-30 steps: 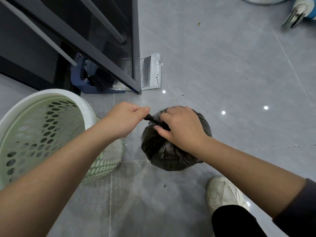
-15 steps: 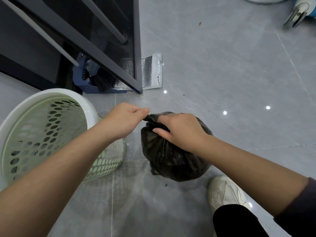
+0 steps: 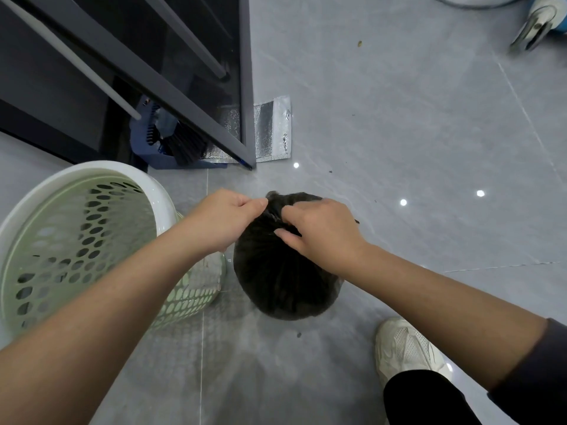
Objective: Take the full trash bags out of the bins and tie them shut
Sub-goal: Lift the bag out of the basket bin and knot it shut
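On the grey tiled floor (image 3: 399,124), at the centre of a downward view, sits a full black trash bag (image 3: 282,277), rounded and out of its bin. Both of the person's hands meet at the top of the bag, where the plastic is gathered into a short twisted neck. The left hand (image 3: 224,220), reaching in from 8 o'clock, is closed in a loose fist and pinches the end of that neck between thumb and forefinger. The right hand (image 3: 320,233), reaching in from 4 o'clock, has its fingers curled into the gathered plastic just beside the left, gripping the bag's top. The bag is slightly blurred.

At 9 o'clock, just beside the bag, a pale green perforated bin (image 3: 101,167) with a white rim leans toward the camera, with no bag inside it.

At 11 o'clock stands a dark glass-fronted cabinet (image 3: 184,62). Beneath its corner are a blue dustpan (image 3: 144,150) holding a black brush, and a silver foil pouch (image 3: 271,130) flat on the floor. At 5 o'clock are a cream trainer (image 3: 405,348) and a black trouser leg. At 1 o'clock, by the frame's edge, is a metal caster wheel (image 3: 534,26).
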Tool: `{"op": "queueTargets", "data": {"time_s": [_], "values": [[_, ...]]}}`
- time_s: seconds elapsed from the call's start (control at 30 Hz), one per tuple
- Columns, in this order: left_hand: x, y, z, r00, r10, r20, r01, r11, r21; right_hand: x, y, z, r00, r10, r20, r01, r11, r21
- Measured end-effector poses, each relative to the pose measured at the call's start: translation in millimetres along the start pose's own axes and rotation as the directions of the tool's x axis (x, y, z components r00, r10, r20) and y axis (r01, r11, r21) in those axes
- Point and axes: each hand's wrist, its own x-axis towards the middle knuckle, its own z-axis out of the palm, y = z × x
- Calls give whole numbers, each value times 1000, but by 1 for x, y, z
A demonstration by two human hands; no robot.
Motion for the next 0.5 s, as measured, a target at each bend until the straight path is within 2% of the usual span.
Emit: {"op": "queueTargets", "data": {"time_s": [0.1,0.2,0.3,0.43,0.5], "values": [[3,-1,0,1000,6,3,-6,1000,-7,1,2,4,999,-28,-28,28,999,20],[4,-2,-1,1000,6,-6,-6,1000,-1,3,4,3,999,-47,21,44,993,107],[4,-2,-1,1000,2,-2,-2,1000,-1,4,5,0,993,-1,116,-17,988,154],[6,-1,-1,1000,11,13,-11,1000,-1,3,4,1,983,18,185,-39,993,110],[9,-3,-2,1000,8,16,-8,1000,-17,2,3,5,990,-24,142,9,994,111]]}}
